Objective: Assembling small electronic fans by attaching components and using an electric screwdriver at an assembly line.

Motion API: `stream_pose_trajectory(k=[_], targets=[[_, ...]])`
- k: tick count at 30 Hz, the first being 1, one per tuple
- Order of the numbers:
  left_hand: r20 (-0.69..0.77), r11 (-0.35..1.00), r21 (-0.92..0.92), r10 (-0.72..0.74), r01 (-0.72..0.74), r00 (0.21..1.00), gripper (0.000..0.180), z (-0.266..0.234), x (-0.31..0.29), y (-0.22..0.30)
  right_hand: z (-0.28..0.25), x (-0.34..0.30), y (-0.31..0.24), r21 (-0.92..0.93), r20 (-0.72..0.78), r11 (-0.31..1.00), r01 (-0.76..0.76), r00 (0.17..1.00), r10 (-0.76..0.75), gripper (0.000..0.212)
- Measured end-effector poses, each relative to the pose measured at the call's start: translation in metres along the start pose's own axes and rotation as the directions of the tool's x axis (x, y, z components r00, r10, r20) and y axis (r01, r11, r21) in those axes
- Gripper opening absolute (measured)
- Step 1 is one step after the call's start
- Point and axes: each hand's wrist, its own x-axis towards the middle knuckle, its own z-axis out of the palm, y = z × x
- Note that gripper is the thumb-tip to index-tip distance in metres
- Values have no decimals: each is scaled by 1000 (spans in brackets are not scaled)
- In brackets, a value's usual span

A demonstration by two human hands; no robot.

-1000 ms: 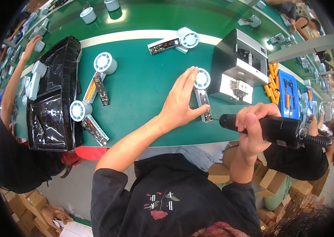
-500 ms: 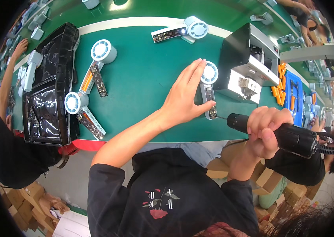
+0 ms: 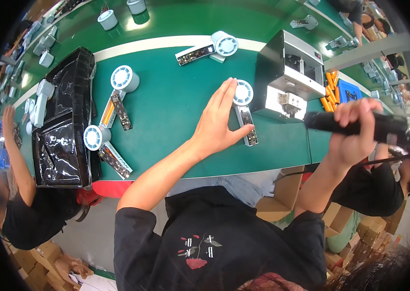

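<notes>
My left hand (image 3: 217, 121) steadies a pale blue handheld fan (image 3: 247, 119) on the green table. Its long fingers lie along the fan's round head, and the thumb presses over the opened handle, where a circuit board shows. On the right, my right hand (image 3: 355, 128) is wrapped around a black electric screwdriver (image 3: 323, 123), raised and blurred by motion. The screwdriver's front end points left, close to the silver front of a screw feeder (image 3: 282, 104); its bit cannot be made out. A cable runs from the rear of the tool.
Two opened fans (image 3: 125, 77) (image 3: 96, 137) lie at left beside a black plastic-lined tray (image 3: 64, 160). Another opened fan (image 3: 224, 44) rests at the far edge. Orange cylindrical cells (image 3: 330, 94) and a blue bin (image 3: 348, 92) sit behind the feeder. Co-workers are at both sides.
My right hand has pulled the screwdriver away from the fan's handle end, up and to the right toward the feeder. My left hand keeps its hold on the fan. The whole view has shifted slightly.
</notes>
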Motion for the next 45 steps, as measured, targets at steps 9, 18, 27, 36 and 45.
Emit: stream_pose_trajectory(k=[9, 18, 27, 36, 45], targets=[[-13, 999, -29, 16, -17, 1000, 105, 1, -1, -1, 22, 25, 16, -18, -61, 990, -142, 988, 141, 17], [-29, 998, -66, 9, -11, 1000, 103, -1, 1, 2, 89, -9, 24, 41, 70, 997, -72, 995, 69, 18], [-16, 998, -60, -1, 0, 1000, 104, -2, 0, 0, 97, -11, 45, -36, 113, 996, -81, 990, 84, 15], [-28, 999, -46, 15, -16, 1000, 104, -1, -1, -1, 99, -12, 47, -41, 101, 996, -77, 992, 80, 15], [-21, 998, -65, 0, -1, 1000, 105, -2, 2, 0, 94, -10, 49, -19, 101, 997, -77, 992, 79, 13]])
